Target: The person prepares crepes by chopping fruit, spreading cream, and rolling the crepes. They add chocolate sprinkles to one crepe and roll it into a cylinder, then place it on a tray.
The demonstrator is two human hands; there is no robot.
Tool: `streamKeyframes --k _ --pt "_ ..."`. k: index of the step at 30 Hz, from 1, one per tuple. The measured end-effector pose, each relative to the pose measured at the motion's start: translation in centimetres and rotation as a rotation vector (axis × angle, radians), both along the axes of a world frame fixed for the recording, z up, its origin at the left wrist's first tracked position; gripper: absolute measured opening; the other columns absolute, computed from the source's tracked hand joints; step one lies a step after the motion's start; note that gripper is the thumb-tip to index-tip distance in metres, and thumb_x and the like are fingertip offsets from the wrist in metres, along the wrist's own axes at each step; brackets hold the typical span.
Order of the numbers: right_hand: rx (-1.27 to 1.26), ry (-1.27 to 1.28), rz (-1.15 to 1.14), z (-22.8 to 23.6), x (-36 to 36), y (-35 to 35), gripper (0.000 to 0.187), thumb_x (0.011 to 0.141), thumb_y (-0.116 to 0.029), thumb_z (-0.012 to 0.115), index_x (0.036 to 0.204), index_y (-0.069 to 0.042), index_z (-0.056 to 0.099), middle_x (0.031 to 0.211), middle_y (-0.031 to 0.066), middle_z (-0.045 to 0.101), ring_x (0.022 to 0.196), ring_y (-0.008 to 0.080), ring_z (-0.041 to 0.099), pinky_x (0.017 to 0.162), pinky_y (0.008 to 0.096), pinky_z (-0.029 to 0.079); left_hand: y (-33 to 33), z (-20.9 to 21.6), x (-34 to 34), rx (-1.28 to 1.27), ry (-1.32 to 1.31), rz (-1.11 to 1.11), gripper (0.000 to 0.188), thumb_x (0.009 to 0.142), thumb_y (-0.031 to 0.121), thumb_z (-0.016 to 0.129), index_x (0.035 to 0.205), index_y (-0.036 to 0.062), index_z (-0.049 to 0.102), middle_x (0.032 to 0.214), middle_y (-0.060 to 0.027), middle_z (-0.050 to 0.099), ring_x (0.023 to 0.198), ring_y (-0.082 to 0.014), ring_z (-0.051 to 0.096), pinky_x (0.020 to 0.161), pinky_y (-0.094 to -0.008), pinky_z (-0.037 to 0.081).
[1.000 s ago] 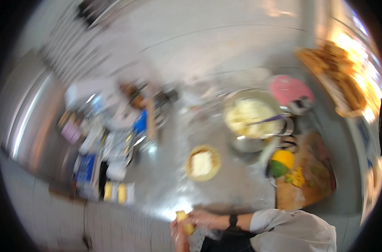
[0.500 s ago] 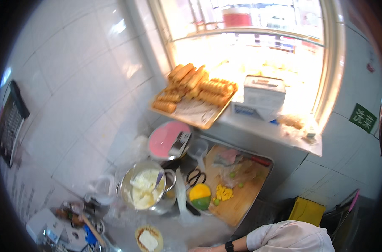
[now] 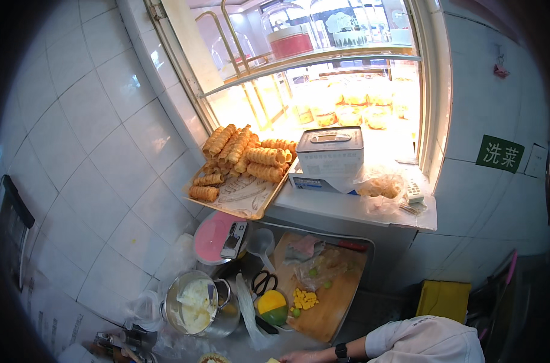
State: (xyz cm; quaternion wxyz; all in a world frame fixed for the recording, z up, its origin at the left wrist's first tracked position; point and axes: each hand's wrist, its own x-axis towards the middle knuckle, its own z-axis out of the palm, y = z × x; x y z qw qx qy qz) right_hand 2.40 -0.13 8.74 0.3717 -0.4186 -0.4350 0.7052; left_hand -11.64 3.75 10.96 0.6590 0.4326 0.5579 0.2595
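Observation:
My right hand [image 3: 300,357] is at the lower edge, below the cutting board. Its fingers are mostly cut off by the frame. A sliver of something pale yellow [image 3: 273,360] shows by the fingertips; whether it is held I cannot make out. To its left, the top of a round brown-rimmed piece with white cream [image 3: 214,358] peeks in. Beyond it stands a steel pot of white cream [image 3: 193,305] with a utensil inside. A cut mango [image 3: 272,307] lies nearer the hand, beside black-handled scissors [image 3: 264,282] and a clear piping bag [image 3: 248,308]. My left hand is out of sight.
The wooden cutting board [image 3: 332,302] carries diced yellow fruit [image 3: 305,299], green grapes and plastic. Behind are a pink-lidded tub [image 3: 212,242] and a measuring cup [image 3: 261,241]. A tray [image 3: 250,209] of pastry horns [image 3: 238,148] juts from the window ledge beside a box [image 3: 330,154].
The view has tilted up and turned right, so the counter's things sit lower. The cream-topped round piece has mostly slipped below the frame. My right hand stays near the lower edge.

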Motion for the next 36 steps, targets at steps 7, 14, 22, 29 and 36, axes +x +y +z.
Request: streamKeyframes --k 7,14,22,29,36 --pt "-0.126 0.176 0.074 -2.0 -2.2 0.3 0.048 0.094 -0.031 0.064 0.129 -0.001 0.053 0.113 0.0070 0.062 0.102 0.0166 0.059 0.089 0.0318 0.049 -2.6 -1.0 -3.2 -0.051 -0.009 0.006 0.088 0.088 0.059 0.058 0.152 0.0107 0.021 0.156 -0.0133 0.020 0.144 -0.0302 0.016 0.117 -0.0338 0.013" --pt "-0.330 0.429 0.116 -2.0 -3.7 -2.2 0.048 0.095 -0.030 0.064 0.132 -0.002 0.051 0.119 0.0073 0.061 0.109 0.0175 0.060 0.090 0.0328 0.051 -10.3 -2.5 -8.8 -0.001 0.038 0.170 0.057 0.093 0.029 0.066 0.133 -0.0042 0.043 0.116 -0.0144 0.061 0.105 -0.0201 0.060 0.088 -0.0319 0.051" --pt "-0.457 0.263 0.265 -0.1 -8.8 -2.5 0.049 0.093 -0.023 0.066 0.134 -0.001 0.048 0.123 0.0081 0.059 0.113 0.0188 0.058 0.098 0.0344 0.048 -14.8 -0.4 -11.6 -0.142 -0.119 0.439 0.064 0.097 0.041 0.059 0.139 -0.0036 0.038 0.130 -0.0165 0.053 0.116 -0.0231 0.055 0.097 -0.0363 0.046" --pt "-0.608 0.482 0.284 -0.5 -11.8 -3.1 0.054 0.091 -0.023 0.069 0.135 -0.002 0.045 0.126 0.0101 0.057 0.116 0.0233 0.057 0.100 0.0395 0.048 -18.8 1.0 -18.1 0.167 0.060 0.559 0.050 0.099 0.037 0.056 0.137 0.0048 0.047 0.131 -0.0105 0.056 0.122 -0.0198 0.052 0.101 -0.0346 0.041" --pt "-0.536 0.390 0.329 -1.9 -15.8 -2.5 0.050 0.092 -0.021 0.066 0.133 -0.002 0.045 0.124 0.0112 0.057 0.117 0.0252 0.057 0.101 0.0415 0.048 -23.0 0.8 -21.7 0.144 -0.027 0.825 0.035 0.100 0.029 0.055 0.126 0.0053 0.055 0.114 -0.0047 0.062 0.098 -0.0117 0.056 0.088 -0.0272 0.047"
